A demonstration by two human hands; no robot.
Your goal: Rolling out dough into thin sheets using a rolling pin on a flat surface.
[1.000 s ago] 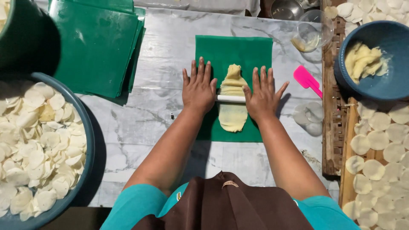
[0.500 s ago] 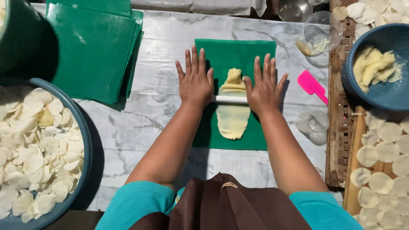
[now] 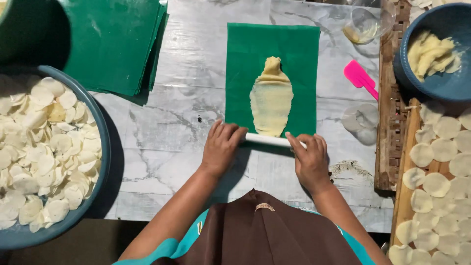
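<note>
While both curled hands, left hand (image 3: 222,147) and right hand (image 3: 310,159), gripped the white roller (image 3: 267,140) at the dough's (image 3: 271,100) six o'clock end, rolling was under way; a push toward twelve seemed due.

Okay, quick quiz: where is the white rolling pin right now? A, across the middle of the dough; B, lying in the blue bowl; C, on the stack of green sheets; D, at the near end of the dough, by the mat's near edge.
D: the white rolling pin sits at the near end of the flattened dough, at the near edge of the green mat, with the left hand and right hand on its ends.
</note>
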